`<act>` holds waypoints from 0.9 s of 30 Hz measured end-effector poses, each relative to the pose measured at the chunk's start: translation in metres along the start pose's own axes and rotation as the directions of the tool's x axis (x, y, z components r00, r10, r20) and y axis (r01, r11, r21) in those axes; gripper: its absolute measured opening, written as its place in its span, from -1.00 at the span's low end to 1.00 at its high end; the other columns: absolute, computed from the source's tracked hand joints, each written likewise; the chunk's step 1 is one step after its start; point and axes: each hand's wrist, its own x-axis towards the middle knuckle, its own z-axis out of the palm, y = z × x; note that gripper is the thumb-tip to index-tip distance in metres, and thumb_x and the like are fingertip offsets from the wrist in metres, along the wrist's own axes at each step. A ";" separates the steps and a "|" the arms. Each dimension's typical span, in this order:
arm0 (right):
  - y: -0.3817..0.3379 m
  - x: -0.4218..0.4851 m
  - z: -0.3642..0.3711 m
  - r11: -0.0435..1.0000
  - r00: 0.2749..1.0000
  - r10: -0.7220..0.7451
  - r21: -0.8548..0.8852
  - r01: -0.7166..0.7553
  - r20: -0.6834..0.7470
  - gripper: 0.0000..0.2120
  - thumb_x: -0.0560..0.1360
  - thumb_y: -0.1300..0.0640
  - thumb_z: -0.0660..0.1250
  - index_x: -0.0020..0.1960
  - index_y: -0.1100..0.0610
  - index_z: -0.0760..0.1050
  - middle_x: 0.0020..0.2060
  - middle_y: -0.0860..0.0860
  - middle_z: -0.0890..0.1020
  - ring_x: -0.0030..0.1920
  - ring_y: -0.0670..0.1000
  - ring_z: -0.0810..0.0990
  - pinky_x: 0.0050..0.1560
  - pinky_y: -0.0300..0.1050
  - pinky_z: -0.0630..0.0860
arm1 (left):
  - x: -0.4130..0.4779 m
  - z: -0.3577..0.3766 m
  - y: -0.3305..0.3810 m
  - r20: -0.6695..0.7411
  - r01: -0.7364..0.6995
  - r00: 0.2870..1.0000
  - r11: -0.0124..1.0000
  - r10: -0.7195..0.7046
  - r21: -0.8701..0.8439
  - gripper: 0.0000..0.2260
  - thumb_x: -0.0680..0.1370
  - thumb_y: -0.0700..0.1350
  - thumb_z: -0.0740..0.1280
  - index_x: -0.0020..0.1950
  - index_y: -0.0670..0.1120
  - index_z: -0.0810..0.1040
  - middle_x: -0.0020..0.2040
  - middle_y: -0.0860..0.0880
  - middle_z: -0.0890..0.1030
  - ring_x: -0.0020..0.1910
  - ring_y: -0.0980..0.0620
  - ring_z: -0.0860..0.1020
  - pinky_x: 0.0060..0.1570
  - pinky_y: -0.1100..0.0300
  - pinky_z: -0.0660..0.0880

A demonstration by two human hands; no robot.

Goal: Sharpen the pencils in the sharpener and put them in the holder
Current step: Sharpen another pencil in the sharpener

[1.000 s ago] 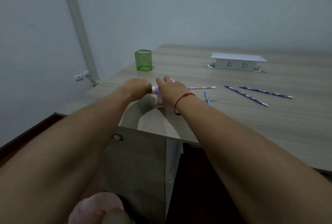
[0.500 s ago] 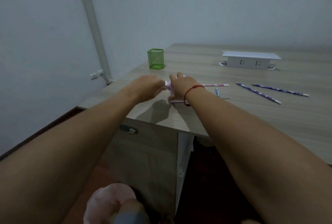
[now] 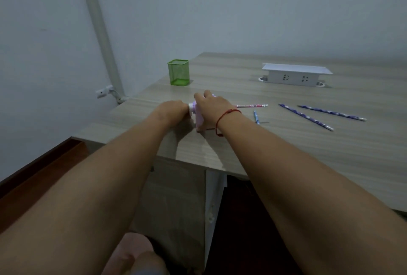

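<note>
A pink-purple pencil sharpener (image 3: 197, 118) stands near the table's front left corner. My right hand (image 3: 212, 107) lies over its top and grips it. My left hand (image 3: 174, 110) is curled at the sharpener's left end, on its white crank, which is mostly hidden. A pink pencil (image 3: 252, 106) sticks out from the sharpener's right side, lying level. A short blue pencil (image 3: 256, 116) lies just right of my right wrist. Two purple pencils (image 3: 306, 117) (image 3: 331, 112) lie farther right. The green mesh holder (image 3: 178, 72) stands behind the sharpener, near the table's left edge.
A white socket box (image 3: 295, 75) sits on the wooden table (image 3: 330, 153) at the back right. The table's left edge is close to a wall with a vertical pipe (image 3: 99, 32). A cabinet front (image 3: 176, 186) is under the table.
Both hands stay on the sharpener. The camera view has shifted a little, so everything sits slightly more to the right than a second ago.
</note>
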 end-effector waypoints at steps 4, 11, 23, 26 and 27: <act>0.000 0.002 0.001 1.000 0.999 -0.024 0.011 0.025 -0.031 -0.37 0.39 -0.09 0.40 0.35 0.13 0.28 0.24 0.14 0.42 0.25 0.20 0.47 0.16 0.12 0.52 | -0.010 0.015 0.000 -0.030 -0.009 0.999 1.000 0.009 -0.001 -0.84 0.54 -0.13 0.26 0.02 -0.15 0.58 0.00 -0.16 0.62 -0.06 -0.10 0.57 0.03 0.06 0.48; -0.011 -0.011 0.000 0.995 0.994 0.071 -0.058 -0.076 -0.078 -0.49 0.49 -0.01 0.33 0.38 0.10 0.29 0.28 0.11 0.40 0.22 0.20 0.49 0.11 0.24 0.51 | -0.017 0.022 -0.002 -0.056 -0.033 0.998 0.999 0.035 0.027 -0.83 0.56 -0.13 0.23 -0.01 -0.15 0.59 -0.05 -0.16 0.63 -0.08 -0.13 0.59 -0.10 0.09 0.45; -0.002 -0.009 0.017 0.997 0.986 0.074 0.023 -0.071 -0.152 -0.43 0.42 -0.08 0.37 0.34 0.09 0.28 0.25 0.12 0.41 0.11 0.25 0.52 0.13 0.18 0.46 | -0.019 0.017 -0.006 -0.040 -0.197 0.978 0.967 0.206 0.160 -0.84 0.55 -0.13 0.27 0.08 -0.14 0.54 0.00 -0.12 0.62 -0.03 -0.07 0.59 -0.01 0.12 0.50; -0.002 -0.008 0.018 0.997 0.985 0.072 0.040 -0.067 -0.155 -0.41 0.43 -0.07 0.36 0.38 0.07 0.26 0.25 0.12 0.42 0.12 0.23 0.51 0.15 0.21 0.46 | 0.003 -0.004 -0.008 -0.032 -0.168 0.982 0.933 0.188 0.319 -0.83 0.56 -0.15 0.24 0.09 -0.16 0.54 0.02 -0.13 0.62 -0.02 -0.11 0.61 -0.08 0.11 0.48; -0.003 -0.009 0.017 0.997 0.985 0.072 0.045 -0.066 -0.154 -0.42 0.43 -0.06 0.35 0.38 0.08 0.26 0.25 0.12 0.42 0.12 0.23 0.51 0.15 0.22 0.47 | 0.009 -0.012 -0.009 -0.018 -0.171 0.982 0.914 0.190 0.368 -0.83 0.57 -0.16 0.22 0.08 -0.18 0.54 0.02 -0.15 0.62 -0.01 -0.14 0.60 -0.13 0.09 0.45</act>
